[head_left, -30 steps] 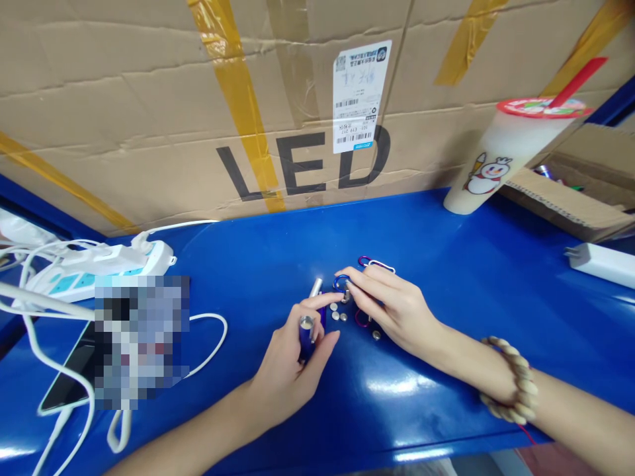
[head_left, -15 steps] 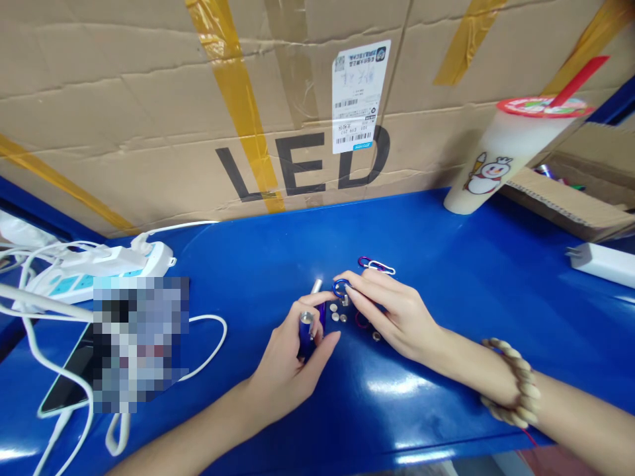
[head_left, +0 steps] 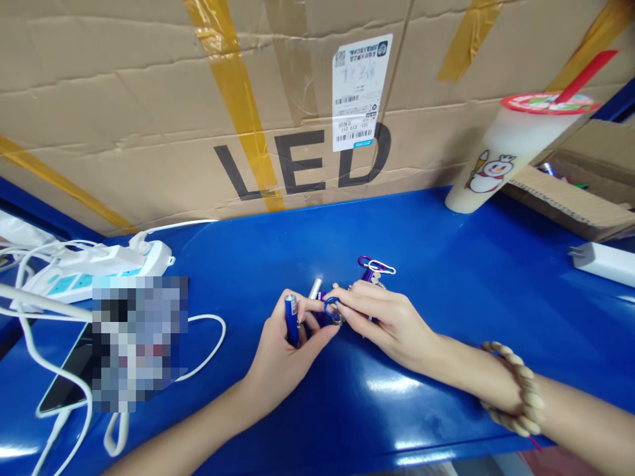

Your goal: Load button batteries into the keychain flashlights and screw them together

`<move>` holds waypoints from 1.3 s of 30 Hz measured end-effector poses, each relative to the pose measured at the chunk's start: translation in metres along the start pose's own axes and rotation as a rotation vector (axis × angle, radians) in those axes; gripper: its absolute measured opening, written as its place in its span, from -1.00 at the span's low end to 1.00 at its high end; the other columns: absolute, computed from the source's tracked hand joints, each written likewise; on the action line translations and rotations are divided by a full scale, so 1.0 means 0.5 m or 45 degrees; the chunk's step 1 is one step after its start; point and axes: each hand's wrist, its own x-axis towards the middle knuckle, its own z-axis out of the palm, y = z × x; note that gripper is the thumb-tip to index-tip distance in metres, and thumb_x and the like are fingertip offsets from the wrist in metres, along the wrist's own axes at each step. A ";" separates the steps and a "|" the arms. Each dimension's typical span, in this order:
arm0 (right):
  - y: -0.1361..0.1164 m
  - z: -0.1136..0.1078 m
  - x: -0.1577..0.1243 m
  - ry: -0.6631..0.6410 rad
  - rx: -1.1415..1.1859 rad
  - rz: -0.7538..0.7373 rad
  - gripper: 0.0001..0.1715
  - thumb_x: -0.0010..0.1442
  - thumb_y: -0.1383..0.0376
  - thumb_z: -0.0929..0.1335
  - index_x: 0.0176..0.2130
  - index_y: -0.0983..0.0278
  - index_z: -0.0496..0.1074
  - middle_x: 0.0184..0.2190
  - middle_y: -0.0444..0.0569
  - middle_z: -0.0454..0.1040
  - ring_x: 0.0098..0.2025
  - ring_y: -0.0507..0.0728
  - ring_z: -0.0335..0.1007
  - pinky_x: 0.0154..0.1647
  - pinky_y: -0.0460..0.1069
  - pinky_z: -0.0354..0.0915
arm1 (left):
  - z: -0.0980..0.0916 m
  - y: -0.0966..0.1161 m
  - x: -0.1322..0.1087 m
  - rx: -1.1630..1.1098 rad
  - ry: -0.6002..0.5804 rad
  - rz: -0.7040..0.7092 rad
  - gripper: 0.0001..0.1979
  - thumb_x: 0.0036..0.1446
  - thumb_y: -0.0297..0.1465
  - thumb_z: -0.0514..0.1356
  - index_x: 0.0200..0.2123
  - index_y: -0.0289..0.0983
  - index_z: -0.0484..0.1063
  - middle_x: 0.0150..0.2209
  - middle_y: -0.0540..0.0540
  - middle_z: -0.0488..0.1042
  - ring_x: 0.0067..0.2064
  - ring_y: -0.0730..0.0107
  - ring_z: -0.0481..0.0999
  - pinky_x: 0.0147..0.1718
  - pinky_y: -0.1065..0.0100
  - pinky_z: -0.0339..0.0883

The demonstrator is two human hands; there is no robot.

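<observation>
Blue carabiner [head_left: 326, 304] just brought to left hand [head_left: 280, 350]; both hands now engaged.
Pinched by right hand [head_left: 391, 314], right of left-gripped blue tube [head_left: 292, 322].

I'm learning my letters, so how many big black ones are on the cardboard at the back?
3. The L is leftmost, its foot crossed by yellow tape; the E is in the middle; the D is rightmost, partly hidden by a white label. I see no others.

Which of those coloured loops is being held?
The blue loop, pinched by the right hand; the purple loop and white loop lie beyond it on the tabletop.
</observation>
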 end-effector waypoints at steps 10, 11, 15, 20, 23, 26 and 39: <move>0.005 0.008 -0.009 -0.049 0.011 -0.027 -0.74 0.29 0.38 0.18 -0.07 0.37 0.35 -0.46 -0.09 0.26 -0.41 -0.02 0.13 -0.38 -0.11 0.17 | 0.001 0.010 0.004 -0.075 -0.002 0.018 -0.61 -0.01 -0.36 0.22 -0.46 -0.23 -0.05 -0.43 0.03 0.33 -0.51 0.60 0.21 -0.52 0.47 0.14; 0.005 0.008 -0.009 -0.051 0.016 -0.034 -0.74 0.29 0.39 0.19 -0.06 0.37 0.35 -0.45 -0.09 0.26 -0.41 -0.02 0.14 -0.37 -0.11 0.17 | 0.000 0.009 0.004 -0.065 -0.011 0.022 -0.62 0.00 -0.35 0.22 -0.45 -0.23 -0.04 -0.45 0.05 0.31 -0.51 0.60 0.20 -0.52 0.47 0.13; 0.003 0.008 -0.008 -0.061 0.029 -0.063 -0.72 0.28 0.41 0.19 -0.03 0.39 0.33 -0.43 -0.08 0.29 -0.38 -0.02 0.15 -0.33 -0.10 0.18 | -0.002 0.003 0.001 -0.046 -0.049 0.076 -0.66 0.06 -0.37 0.19 -0.44 -0.23 -0.03 -0.50 0.11 0.20 -0.51 0.61 0.15 -0.51 0.48 0.12; 0.004 0.010 -0.009 -0.008 0.010 -0.106 -0.72 0.27 0.42 0.21 -0.02 0.38 0.32 -0.43 -0.08 0.30 -0.38 -0.01 0.16 -0.34 -0.09 0.19 | -0.003 0.007 -0.005 0.006 -0.108 0.180 -0.74 0.14 -0.40 0.10 -0.44 -0.23 -0.02 -0.54 0.13 0.09 -0.52 0.59 0.09 -0.52 0.48 0.07; 0.004 0.008 -0.006 0.066 -0.014 -0.097 -0.70 0.27 0.43 0.20 0.00 0.38 0.30 -0.44 -0.09 0.33 -0.39 -0.01 0.19 -0.32 -0.08 0.21 | -0.001 0.012 -0.010 0.036 -0.229 0.228 -0.77 0.18 -0.42 0.06 -0.42 -0.22 -0.02 -0.48 0.08 0.27 -0.52 0.57 0.12 -0.50 0.45 0.09; 0.002 0.004 -0.001 0.153 -0.058 -0.003 -0.71 0.28 0.40 0.20 -0.01 0.36 0.33 -0.44 -0.09 0.32 -0.40 -0.01 0.21 -0.33 -0.09 0.24 | 0.004 0.012 -0.014 0.108 -0.296 0.228 -0.79 0.18 -0.42 0.05 -0.41 -0.22 0.00 -0.37 0.00 0.40 -0.50 0.55 0.15 -0.47 0.44 0.13; 0.062 -0.066 0.005 0.042 -0.582 0.492 -0.62 0.30 0.28 0.15 -0.03 0.34 0.40 -0.42 -0.04 0.43 -0.41 0.05 0.34 -0.41 -0.06 0.23 | -0.008 -0.007 0.004 0.386 0.003 0.097 -0.79 0.11 -0.28 0.15 -0.37 -0.24 0.15 -0.46 0.02 0.39 -0.52 0.52 0.26 -0.48 0.44 0.17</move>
